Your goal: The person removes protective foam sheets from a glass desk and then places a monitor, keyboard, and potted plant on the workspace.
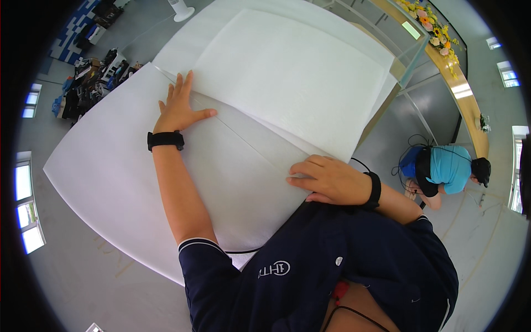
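Observation:
A large smooth white sheet [110, 160] lies spread before me. Its material, paper or thin foam, I cannot tell. Across its far part rests a folded white layer [298, 72], whose near edge slants from upper left to lower right. My left hand [180, 108] presses flat beside the left end of that edge, fingers spread and thumb out, holding nothing. Close to my body, my right hand [332, 180] lies on the sheet near the edge's right end. Its fingers stretch leftward, slightly bent, with the thumb below them and nothing visibly gripped.
A glass-sided case [412, 55] stands beyond the sheet's far right corner. Flowers [431, 25] sit on a curved wooden counter [464, 105]. At right a person in a light blue shirt [451, 166] crouches among black cables. Piled equipment [94, 83] lies on the floor at far left.

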A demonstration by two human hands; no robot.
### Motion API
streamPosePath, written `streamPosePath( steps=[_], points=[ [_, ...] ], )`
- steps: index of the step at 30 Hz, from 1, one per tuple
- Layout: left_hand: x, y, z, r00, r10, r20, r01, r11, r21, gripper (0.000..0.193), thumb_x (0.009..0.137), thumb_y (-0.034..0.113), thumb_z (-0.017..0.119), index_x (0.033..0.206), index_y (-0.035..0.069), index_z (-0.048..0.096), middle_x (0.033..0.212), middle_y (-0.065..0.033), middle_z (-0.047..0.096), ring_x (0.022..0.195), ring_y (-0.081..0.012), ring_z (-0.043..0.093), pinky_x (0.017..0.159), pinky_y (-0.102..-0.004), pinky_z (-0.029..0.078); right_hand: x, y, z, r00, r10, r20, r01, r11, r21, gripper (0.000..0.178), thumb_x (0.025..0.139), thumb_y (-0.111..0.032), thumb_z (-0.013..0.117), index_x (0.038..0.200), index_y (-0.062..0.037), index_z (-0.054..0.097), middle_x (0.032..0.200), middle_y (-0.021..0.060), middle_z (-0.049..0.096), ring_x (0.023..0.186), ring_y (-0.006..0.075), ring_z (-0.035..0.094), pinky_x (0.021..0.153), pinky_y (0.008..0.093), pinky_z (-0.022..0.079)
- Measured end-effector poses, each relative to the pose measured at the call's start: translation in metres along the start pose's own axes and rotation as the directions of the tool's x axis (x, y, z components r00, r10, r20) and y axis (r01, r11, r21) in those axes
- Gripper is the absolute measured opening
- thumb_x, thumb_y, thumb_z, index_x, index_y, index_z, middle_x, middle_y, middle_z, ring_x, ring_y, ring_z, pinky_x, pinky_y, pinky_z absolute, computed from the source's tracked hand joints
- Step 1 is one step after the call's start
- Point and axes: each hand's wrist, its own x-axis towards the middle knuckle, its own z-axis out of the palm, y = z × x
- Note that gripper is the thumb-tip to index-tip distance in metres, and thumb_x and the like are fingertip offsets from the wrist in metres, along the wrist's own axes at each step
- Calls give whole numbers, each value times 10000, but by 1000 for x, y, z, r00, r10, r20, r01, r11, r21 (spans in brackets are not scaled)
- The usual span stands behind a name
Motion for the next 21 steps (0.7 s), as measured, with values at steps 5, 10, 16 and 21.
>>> streamPosePath(
  steps=[5, 10, 16, 21],
  points=[
    [-1, -1, 1, 1000, 14, -3, -14, 1000, -2, 1134, 467, 537, 742, 1359, 203, 127, 1416, -121, 83, 1296, -338, 74, 976, -595, 83, 0, 2, -1, 1000, -27, 11, 27, 999, 23, 458, 642, -151, 667, 1057, -47, 502, 1088, 64, 444, 941, 232, 453, 807, 321, 405],
    [0, 0, -1, 1000, 13, -7, -13, 1000, -3, 1121, 477, 526, 741, 1359, 201, 129, 1417, -118, 83, 1297, -335, 75, 983, -585, 81, -1, 6, 2, 999, -40, -28, 42, 998, 55, 416, 645, -129, 661, 1027, -38, 525, 1082, 69, 455, 938, 238, 461, 806, 320, 406],
    [-2, 0, -1, 1000, 10, -1, -10, 1000, -4, 1125, 481, 525, 739, 1361, 199, 119, 1417, -116, 80, 1299, -329, 69, 986, -581, 77, -1, 8, 4, 998, -51, -44, 54, 996, 67, 385, 654, -136, 649, 1007, -29, 540, 1068, 72, 470, 939, 239, 463, 807, 319, 403],
    [-2, 0, 0, 1000, 13, 2, -13, 1000, 1, 1101, 507, 514, 729, 1362, 203, 108, 1419, -110, 78, 1299, -329, 72, 982, -587, 78, -4, 12, 8, 995, -76, -68, 80, 994, 72, 385, 662, -152, 643, 1010, -24, 538, 1065, 76, 478, 935, 238, 467, 807, 321, 399]
  ],
)
